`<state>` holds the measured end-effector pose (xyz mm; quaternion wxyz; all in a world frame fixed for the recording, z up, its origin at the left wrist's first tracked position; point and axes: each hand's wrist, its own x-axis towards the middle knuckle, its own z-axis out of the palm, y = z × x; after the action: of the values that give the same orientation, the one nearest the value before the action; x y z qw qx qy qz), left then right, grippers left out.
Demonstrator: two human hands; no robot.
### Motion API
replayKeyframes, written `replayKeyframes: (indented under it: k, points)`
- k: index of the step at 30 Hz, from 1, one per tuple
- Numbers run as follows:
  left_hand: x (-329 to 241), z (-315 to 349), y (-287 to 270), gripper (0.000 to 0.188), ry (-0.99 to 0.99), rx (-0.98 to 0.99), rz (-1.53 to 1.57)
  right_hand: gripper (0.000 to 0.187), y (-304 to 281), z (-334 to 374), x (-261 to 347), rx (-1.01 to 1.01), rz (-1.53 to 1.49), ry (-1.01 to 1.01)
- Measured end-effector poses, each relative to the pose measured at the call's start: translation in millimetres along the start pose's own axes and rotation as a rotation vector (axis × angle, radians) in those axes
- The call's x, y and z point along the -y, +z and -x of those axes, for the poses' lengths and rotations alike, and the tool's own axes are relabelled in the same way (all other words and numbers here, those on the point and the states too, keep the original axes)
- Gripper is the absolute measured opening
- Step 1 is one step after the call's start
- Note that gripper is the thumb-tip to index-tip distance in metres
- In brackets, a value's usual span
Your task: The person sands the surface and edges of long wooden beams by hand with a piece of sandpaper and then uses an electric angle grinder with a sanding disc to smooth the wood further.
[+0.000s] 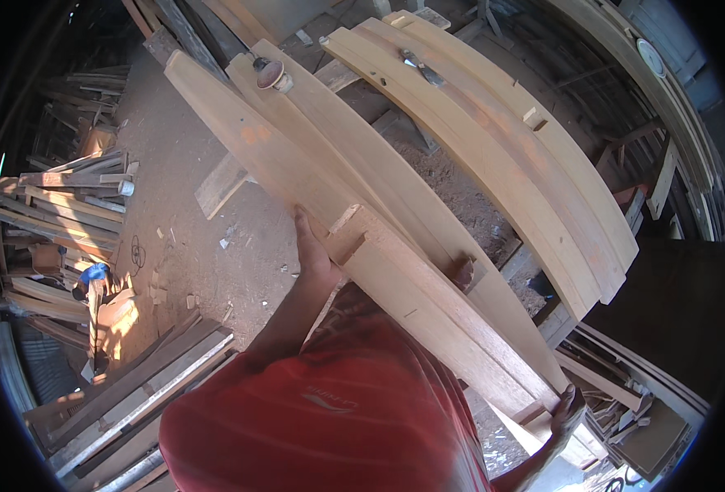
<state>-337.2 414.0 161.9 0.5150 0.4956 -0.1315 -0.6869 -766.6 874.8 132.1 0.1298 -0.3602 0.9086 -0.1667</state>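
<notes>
A long pale wooden plank [276, 160] runs slantwise in front of me, from upper left to lower right, with notches cut near its middle and near end. My left hand [319, 261] grips its left edge near the middle notch; the thumb shows and the other fingers are hidden beneath. At the lower right end, my right hand [570, 410] is closed round the plank's edge. Just beyond lies a second, wider board [362, 135], partly covered by the held plank. On its far end rests a round sanding tool [270, 74]. A reddish-brown rounded thing [463, 272] pokes up beside the plank.
Several joined boards [494, 139] lie on supports to the right, with a small metal hand tool [421, 67] on top. Scrap wood [67, 205] is heaped at the far left. Stacked timber [145, 394] stands at lower left. Shavings litter the floor [174, 148].
</notes>
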Motion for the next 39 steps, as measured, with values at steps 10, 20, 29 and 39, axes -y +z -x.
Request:
replayKeyframes:
  k: [10, 20, 29, 39]
  points:
    - [1.2, -19.8, -175.6, 0.079, -0.084, 0.091, -0.095, 0.054, 33.7, 120.0, 79.3, 0.003, 0.130, 0.160]
    - [15.0, -77.0, -306.4, 0.098, -0.202, 0.161, -0.135, 0.048, 143.9, 266.4, 238.1, -0.444, -0.050, 0.092]
    - [16.2, -40.3, -286.8, 0.089, -0.223, 0.192, -0.200, 0.064, 256.6, 327.5, 286.1, -0.497, -0.116, 0.257]
    - [8.8, -58.8, -317.0, 0.089, -0.257, 0.194, -0.276, 0.063, 242.2, 334.3, 272.9, -0.469, -0.124, 0.362]
